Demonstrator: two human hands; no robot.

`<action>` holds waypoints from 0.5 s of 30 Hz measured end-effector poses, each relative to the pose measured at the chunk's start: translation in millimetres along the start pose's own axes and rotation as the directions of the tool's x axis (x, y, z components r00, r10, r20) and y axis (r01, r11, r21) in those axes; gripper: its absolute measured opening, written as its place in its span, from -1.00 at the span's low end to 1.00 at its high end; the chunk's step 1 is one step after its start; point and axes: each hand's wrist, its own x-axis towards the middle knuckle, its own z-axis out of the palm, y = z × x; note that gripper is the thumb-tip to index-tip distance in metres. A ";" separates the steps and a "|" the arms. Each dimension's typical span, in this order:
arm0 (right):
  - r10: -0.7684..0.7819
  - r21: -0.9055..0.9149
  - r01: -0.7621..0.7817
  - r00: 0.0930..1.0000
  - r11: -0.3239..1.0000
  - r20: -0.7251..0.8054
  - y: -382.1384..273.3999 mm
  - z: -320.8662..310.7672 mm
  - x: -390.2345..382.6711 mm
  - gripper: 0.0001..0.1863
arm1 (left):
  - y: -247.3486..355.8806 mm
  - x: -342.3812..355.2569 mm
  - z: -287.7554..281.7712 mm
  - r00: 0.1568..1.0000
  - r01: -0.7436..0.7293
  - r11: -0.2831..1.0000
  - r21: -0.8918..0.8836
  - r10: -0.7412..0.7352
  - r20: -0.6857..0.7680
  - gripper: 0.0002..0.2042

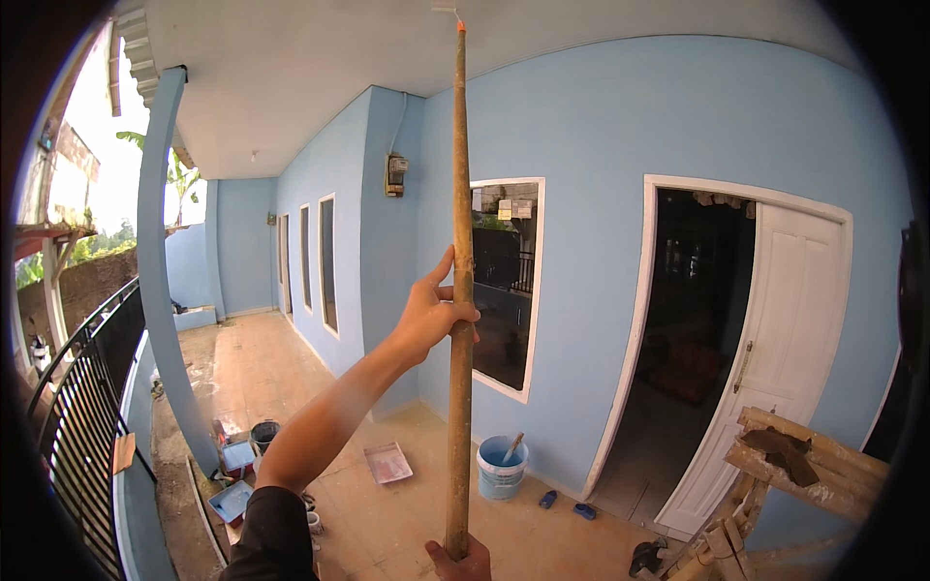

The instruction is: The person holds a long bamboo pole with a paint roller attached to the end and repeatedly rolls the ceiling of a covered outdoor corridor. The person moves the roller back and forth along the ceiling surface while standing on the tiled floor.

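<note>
A long wooden pole [461, 194] stands upright before me, its top reaching the ceiling. At its tip an orange handle end joins what looks like a paint roller [445, 10], pale against the ceiling and hard to make out. My left hand [433, 308] grips the pole around mid-height, forefinger stretched up along the shaft and thumb across it. Lower down, at the bottom edge of the picture, my right hand [460, 560] is wrapped round the pole; its wrist and forearm are out of view.
On the tiled floor are a paint tray [387, 463], a light-blue bucket [502, 474] with a stick inside, and blue sandals [584, 510]. Blue trays [232, 502] lie by the post [163, 194]. A bamboo scaffold [775, 465] stands right, before the open doorway [693, 320]. A black railing [92, 397] runs left.
</note>
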 end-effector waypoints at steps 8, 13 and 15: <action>0.051 0.069 -0.060 0.990 0.996 0.131 -13.0 50.3 181.8 -0.70 | -57.7 171.1 -74.7 0.997 0.049 0.996 0.072 -0.045 -0.069 -0.04; 0.031 0.093 -0.045 0.990 0.995 0.140 -8.0 64.8 241.1 -0.72 | -72.7 220.7 -94.2 0.990 0.108 0.986 0.129 -0.095 -0.104 -0.05; 0.026 0.053 -0.034 0.991 0.998 0.134 3.0 55.3 238.9 -0.72 | -79.7 211.8 -93.1 0.989 0.121 0.983 0.136 -0.108 -0.099 -0.04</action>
